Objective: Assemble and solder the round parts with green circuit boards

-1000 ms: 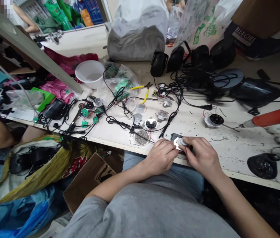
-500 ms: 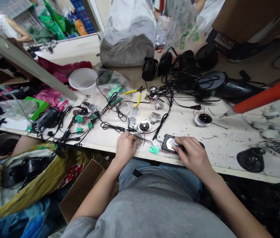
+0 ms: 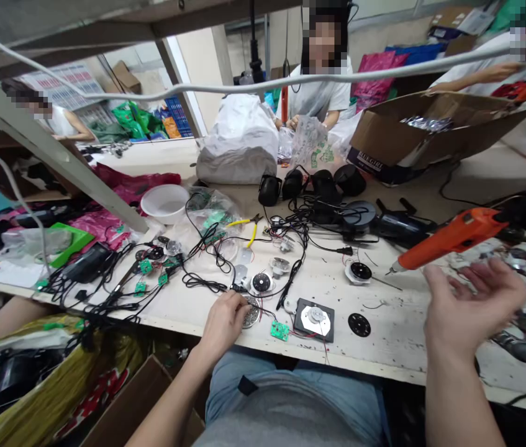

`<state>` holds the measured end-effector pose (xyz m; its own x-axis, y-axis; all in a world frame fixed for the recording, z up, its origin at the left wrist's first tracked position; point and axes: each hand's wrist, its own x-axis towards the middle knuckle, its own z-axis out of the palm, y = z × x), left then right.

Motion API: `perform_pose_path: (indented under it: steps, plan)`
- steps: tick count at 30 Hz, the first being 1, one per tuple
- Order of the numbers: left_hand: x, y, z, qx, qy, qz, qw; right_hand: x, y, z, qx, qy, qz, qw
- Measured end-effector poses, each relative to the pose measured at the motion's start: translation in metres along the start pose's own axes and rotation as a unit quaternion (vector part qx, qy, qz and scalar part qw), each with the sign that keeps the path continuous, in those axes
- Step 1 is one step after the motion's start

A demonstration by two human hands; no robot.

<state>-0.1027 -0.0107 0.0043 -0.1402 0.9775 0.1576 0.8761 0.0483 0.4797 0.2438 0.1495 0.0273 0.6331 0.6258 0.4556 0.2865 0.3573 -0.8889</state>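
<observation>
My left hand (image 3: 224, 318) is at the edge of a round dish of small metal screws (image 3: 252, 315), fingers pinched together; whatever is between the fingertips is too small to see. My right hand (image 3: 474, 310) is raised over the right side of the bench, fingers apart, just below an orange electric screwdriver (image 3: 449, 241) and apparently not gripping it. Between the hands lies a black block (image 3: 330, 329) with a white plate and a small round motor (image 3: 317, 315) on top. Thin red wires run from there towards a green circuit board (image 3: 279, 330). A flat black disc (image 3: 359, 324) lies to the right.
Yellow-handled cutters (image 3: 253, 231), tangled black cables (image 3: 297, 273) and a white bowl (image 3: 164, 203) lie farther back. A motor with a black disc (image 3: 360, 271) stands near the screwdriver tip. A cardboard box (image 3: 379, 146) is beyond, and a person (image 3: 323, 93) sits across the bench.
My right hand has let go of the motor on the black block and moved right and up to the screwdriver. My left hand stays at the screw dish. The head view has tilted up.
</observation>
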Motion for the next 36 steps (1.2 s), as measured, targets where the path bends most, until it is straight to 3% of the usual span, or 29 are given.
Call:
perform_pose_path:
  steps: [4,10,14,17,22,26,30,32,36]
  plan:
    - [0.0,0.0,0.0,-0.019,0.001,0.01,1.0,0.02,0.004,0.021,0.044,-0.111,0.096,0.988]
    - [0.003,-0.001,-0.005,-0.025,-0.009,0.008,1.0,0.003,-0.021,0.02,-0.017,-0.127,0.068,0.989]
    - [0.006,-0.004,-0.011,-0.071,-0.01,-0.023,0.997,-0.01,-0.043,0.01,0.115,-0.268,0.125,0.948]
    - [0.007,0.003,-0.014,-0.165,0.018,-0.082,0.983,-0.016,-0.06,0.006,0.179,-0.298,0.131,0.928]
    - [0.009,0.018,-0.003,-0.392,0.014,-0.177,0.903,-0.039,-0.095,0.004,0.257,-0.291,0.074,0.919]
    - [0.005,0.011,0.005,-0.431,0.032,-0.236,0.87,-0.061,-0.108,0.005,0.275,-0.341,0.084,0.895]
    - [-0.002,0.002,-0.004,-0.462,0.043,-0.298,0.834,-0.075,-0.101,0.012,0.267,-0.357,0.114,0.888]
    - [-0.002,0.004,-0.011,-0.514,0.031,-0.335,0.789,-0.079,-0.099,0.016,0.282,-0.343,0.116,0.889]
    - [0.0,0.024,-0.015,-0.651,-0.045,-0.378,0.657,-0.086,-0.112,0.015,0.347,-0.319,0.11,0.875]
